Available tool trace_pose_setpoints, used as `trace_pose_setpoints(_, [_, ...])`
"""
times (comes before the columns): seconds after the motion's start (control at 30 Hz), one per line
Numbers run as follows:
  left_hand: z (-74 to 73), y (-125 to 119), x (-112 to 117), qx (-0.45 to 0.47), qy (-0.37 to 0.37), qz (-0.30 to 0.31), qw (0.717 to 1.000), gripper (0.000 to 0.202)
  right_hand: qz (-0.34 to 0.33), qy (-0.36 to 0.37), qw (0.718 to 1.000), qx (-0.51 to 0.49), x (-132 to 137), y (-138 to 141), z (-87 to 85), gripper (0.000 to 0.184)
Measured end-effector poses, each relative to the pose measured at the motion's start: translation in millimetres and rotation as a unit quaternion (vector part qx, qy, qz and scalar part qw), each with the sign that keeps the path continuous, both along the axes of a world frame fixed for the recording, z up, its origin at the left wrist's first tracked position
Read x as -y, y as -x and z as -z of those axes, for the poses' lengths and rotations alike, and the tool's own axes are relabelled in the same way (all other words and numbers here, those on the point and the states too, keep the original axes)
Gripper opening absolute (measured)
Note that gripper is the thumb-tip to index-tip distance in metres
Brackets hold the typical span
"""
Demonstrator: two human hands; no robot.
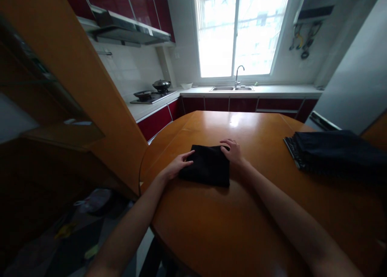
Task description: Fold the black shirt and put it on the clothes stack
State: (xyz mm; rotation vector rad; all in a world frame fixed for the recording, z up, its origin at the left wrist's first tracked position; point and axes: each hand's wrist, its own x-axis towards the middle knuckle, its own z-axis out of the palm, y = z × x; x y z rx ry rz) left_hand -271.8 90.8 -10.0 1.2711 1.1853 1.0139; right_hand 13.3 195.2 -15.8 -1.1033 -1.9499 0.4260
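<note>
A black cloth (208,167), folded into a flat, roughly square bundle, lies on the wooden table (236,228) in front of me. At its left edge rests my left hand (177,165), thumb and fingers apart, the fingertips touching the fabric. My right hand (232,150) is at the far right corner of the cloth, its fingers spread and slightly curved over that edge. Neither hand visibly pinches the fabric. What kind of garment or cloth it is does not show.
Dark folded fabric (335,152) lies stacked on the table's right side. Beyond the table are a sink (231,89) under the window and a stove with pans (161,85). A wooden cabinet (102,100) stands close on the left; a fridge (356,67) is at the right.
</note>
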Motion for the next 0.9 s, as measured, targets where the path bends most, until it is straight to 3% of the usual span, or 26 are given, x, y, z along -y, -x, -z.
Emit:
trace_pose_setpoints(0.07, [2.6, 1.8, -1.9, -0.011, -0.006, -0.001, 1.000, 0.085, -0.057, -0.034, 0.995, 0.072, 15.5, 4.5, -8.1, 0.035])
trace_pose_setpoints(0.17, [6.4, 4.4, -4.1, -0.033, -0.019, -0.002, 0.999, 0.083, -0.127, -0.021, 0.971, 0.202, 38.6, 14.3, -15.7, 0.049])
trace_pose_setpoints(0.33, [6.2, 3.6, -2.7, -0.039, -0.016, 0.006, 0.999, 0.085, -0.133, 0.049, 0.935, 0.326, 48.7, 12.1, -16.7, 0.069])
trace_pose_setpoints(0.57, [-5.3, 2.8, 1.2, -0.102, -0.057, -0.003, 0.993, 0.080, -0.111, 0.057, 0.949, 0.289, 38.7, -7.6, -15.5, 0.057])
trace_pose_setpoints(0.63, [-5.3, 4.8, 0.4, -0.130, -0.078, -0.002, 0.988, 0.078, -0.090, 0.032, 0.964, 0.250, 51.5, -11.1, -16.7, 0.054])
trace_pose_setpoints(0.7, [-3.6, 6.6, -0.9, -0.148, -0.091, 0.002, 0.985, 0.077, -0.112, -0.007, 0.972, 0.206, 71.6, -17.8, -17.9, 0.053])
trace_pose_setpoints(0.8, [-1.2, 7.4, -2.7, -0.151, -0.096, 0.004, 0.984, 0.077, -0.199, -0.063, 0.960, 0.186, 104.8, -34.0, -15.7, 0.060])
trace_pose_setpoints(0.9, [-1.9, 6.4, -2.9, -0.151, -0.101, -0.003, 0.983, 0.075, -0.220, -0.074, 0.950, 0.208, 125.5, -46.4, -6.9, 0.070])
